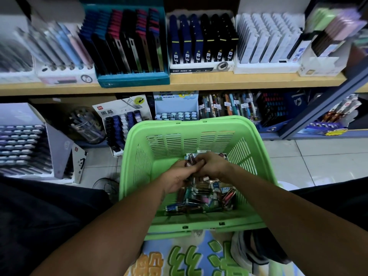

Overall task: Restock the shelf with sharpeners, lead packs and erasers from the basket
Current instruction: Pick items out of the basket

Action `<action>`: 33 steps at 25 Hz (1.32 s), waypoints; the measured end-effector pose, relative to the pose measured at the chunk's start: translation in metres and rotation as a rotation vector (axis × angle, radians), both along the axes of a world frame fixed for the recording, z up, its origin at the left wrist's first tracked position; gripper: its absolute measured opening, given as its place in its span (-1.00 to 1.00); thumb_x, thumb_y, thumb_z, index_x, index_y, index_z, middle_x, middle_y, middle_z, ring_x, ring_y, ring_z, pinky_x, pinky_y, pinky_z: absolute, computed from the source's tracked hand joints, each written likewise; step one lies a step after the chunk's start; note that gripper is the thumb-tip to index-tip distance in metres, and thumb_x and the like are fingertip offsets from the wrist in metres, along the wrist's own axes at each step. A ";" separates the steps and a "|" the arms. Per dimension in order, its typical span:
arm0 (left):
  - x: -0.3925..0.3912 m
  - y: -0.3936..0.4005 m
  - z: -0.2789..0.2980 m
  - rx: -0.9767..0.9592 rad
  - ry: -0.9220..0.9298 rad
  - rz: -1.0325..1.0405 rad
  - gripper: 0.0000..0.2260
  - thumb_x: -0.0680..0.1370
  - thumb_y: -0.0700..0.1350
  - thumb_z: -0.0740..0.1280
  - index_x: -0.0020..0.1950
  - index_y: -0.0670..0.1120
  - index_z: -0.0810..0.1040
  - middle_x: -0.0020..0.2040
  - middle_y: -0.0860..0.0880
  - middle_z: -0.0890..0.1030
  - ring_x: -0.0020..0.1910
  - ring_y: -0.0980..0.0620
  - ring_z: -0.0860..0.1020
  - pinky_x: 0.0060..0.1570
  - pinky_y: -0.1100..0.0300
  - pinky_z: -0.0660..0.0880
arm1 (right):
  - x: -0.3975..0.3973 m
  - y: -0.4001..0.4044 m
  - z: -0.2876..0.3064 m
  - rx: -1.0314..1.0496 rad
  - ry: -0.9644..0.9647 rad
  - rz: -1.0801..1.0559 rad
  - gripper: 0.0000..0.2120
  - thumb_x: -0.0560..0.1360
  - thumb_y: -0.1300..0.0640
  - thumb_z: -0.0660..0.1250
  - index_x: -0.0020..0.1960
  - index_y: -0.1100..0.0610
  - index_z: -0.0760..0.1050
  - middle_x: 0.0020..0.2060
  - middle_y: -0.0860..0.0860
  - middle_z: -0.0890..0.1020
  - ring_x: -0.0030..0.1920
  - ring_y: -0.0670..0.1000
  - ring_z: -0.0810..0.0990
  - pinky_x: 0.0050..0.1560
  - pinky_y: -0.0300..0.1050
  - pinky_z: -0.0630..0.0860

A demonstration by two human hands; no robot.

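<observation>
Both hands are down inside the green basket (199, 132), meeting over its middle. The left hand (177, 177) curls its fingers around a small bundle of slim packs (192, 159), and the right hand (211, 166) pinches the top of that same bundle, fingertips touching the left hand's. Which kind of pack it is, I cannot tell; they are too small and blurred. Below the hands, on the basket floor toward its near wall, lies a loose heap of small stationery packs (201, 198), teal, pink and dark ones jumbled together. Beyond the far rim of the basket runs the wooden shelf (199, 81), with display boxes of lead packs (201, 42) standing in rows on top. Left of the basket, on the tiled floor (318, 156), a display card of dark and blue packs (121, 120) leans upright. At the basket's near right corner sits a shoe (251, 253).
</observation>
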State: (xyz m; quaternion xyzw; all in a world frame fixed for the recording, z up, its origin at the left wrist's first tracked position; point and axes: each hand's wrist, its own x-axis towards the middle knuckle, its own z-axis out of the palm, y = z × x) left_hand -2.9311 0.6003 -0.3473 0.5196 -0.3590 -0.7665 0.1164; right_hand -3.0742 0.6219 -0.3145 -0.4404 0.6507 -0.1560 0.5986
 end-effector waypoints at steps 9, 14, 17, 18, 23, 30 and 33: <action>0.014 -0.015 0.024 0.036 -0.028 0.028 -0.51 0.48 0.17 0.40 0.23 -0.16 0.52 -0.13 -0.11 0.65 -0.34 0.04 0.53 -0.46 0.24 0.41 | -0.010 -0.012 0.025 -0.056 0.005 -0.015 -0.85 0.45 0.37 0.44 0.02 0.30 0.61 -0.12 0.26 0.68 -0.23 0.08 0.63 -0.17 -0.09 0.55; 0.007 -0.009 0.024 0.177 0.023 0.089 -0.45 0.59 0.35 0.09 0.03 -0.13 0.52 -0.24 -0.06 0.51 -0.39 0.05 0.39 -0.42 0.19 0.28 | 0.002 -0.003 0.020 0.019 0.026 -0.004 -0.73 0.40 0.34 0.53 0.06 0.30 0.56 -0.12 0.19 0.66 -0.28 0.01 0.63 -0.35 -0.20 0.58; 0.008 -0.009 0.023 0.194 -0.069 0.132 -0.43 0.64 0.30 0.04 0.15 -0.18 0.50 -0.24 -0.10 0.52 -0.41 0.03 0.44 -0.47 0.19 0.39 | 0.006 -0.003 0.014 0.016 0.029 -0.025 -0.74 0.42 0.33 0.51 0.07 0.32 0.56 -0.15 0.22 0.63 -0.30 0.03 0.58 -0.35 -0.17 0.53; 0.009 -0.010 0.025 0.195 -0.106 0.143 -0.44 0.64 0.27 0.05 0.16 -0.21 0.48 -0.24 -0.12 0.53 -0.42 0.02 0.47 -0.48 0.19 0.42 | 0.005 -0.004 0.011 0.023 0.027 -0.030 -0.76 0.42 0.31 0.51 0.05 0.32 0.57 -0.17 0.22 0.63 -0.31 0.03 0.57 -0.36 -0.16 0.51; 0.010 -0.011 0.031 0.079 -0.282 0.091 -0.61 0.70 0.10 0.09 0.13 -0.19 0.52 -0.17 -0.17 0.61 -0.44 -0.02 0.56 -0.49 0.20 0.44 | 0.004 -0.007 -0.003 0.083 0.041 -0.125 -0.77 0.46 0.21 0.47 -0.01 0.39 0.61 -0.28 0.22 0.61 -0.43 0.01 0.48 -0.44 -0.12 0.40; 0.012 -0.013 0.021 0.081 -0.422 0.119 -0.76 0.68 -0.10 0.08 -0.01 -0.20 0.46 -0.15 -0.15 0.54 -0.31 -0.04 0.49 -0.40 0.17 0.44 | -0.001 -0.009 -0.013 0.194 -0.193 -0.403 -0.79 0.47 0.31 0.44 0.04 0.41 0.57 -0.20 0.23 0.62 -0.48 -0.06 0.32 -0.59 -0.24 0.17; 0.006 -0.011 0.033 0.179 -0.324 0.264 -0.65 0.71 0.03 0.04 -0.10 -0.18 0.42 -0.27 -0.10 0.50 -0.35 -0.01 0.47 -0.37 0.17 0.44 | 0.006 -0.012 -0.015 0.139 -0.261 -0.493 -0.89 0.49 0.28 0.44 -0.07 0.34 0.57 -0.30 0.18 0.59 -0.50 -0.04 0.37 -0.61 -0.24 0.22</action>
